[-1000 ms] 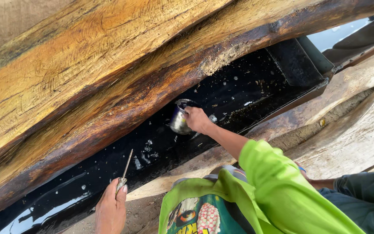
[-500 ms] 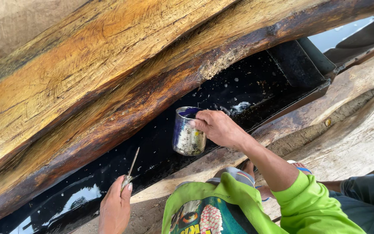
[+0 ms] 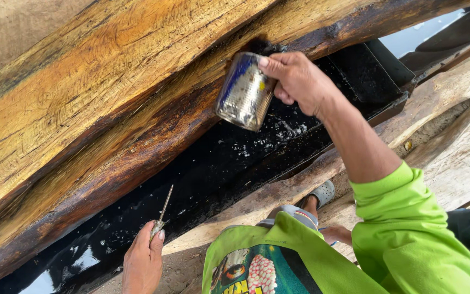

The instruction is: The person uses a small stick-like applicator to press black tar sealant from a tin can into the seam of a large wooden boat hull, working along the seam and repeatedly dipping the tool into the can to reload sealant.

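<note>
Right hand (image 3: 300, 81) gripping tin can (image 3: 245, 91) against beam edge (image 3: 202, 92); left hand (image 3: 142, 264) seemingly pinching thin tool (image 3: 163, 211).

The mouth of the metal can (image 3: 245, 90) faces away against the timber (image 3: 82, 109), so its contents cannot be told. The right hand (image 3: 299, 81) covers part of the can's side. The left hand (image 3: 143, 260) is cut off at the bottom edge and hides the grip of the thin metal tool (image 3: 164, 211). The black trough (image 3: 208, 179) runs out of view at the lower left.
</note>
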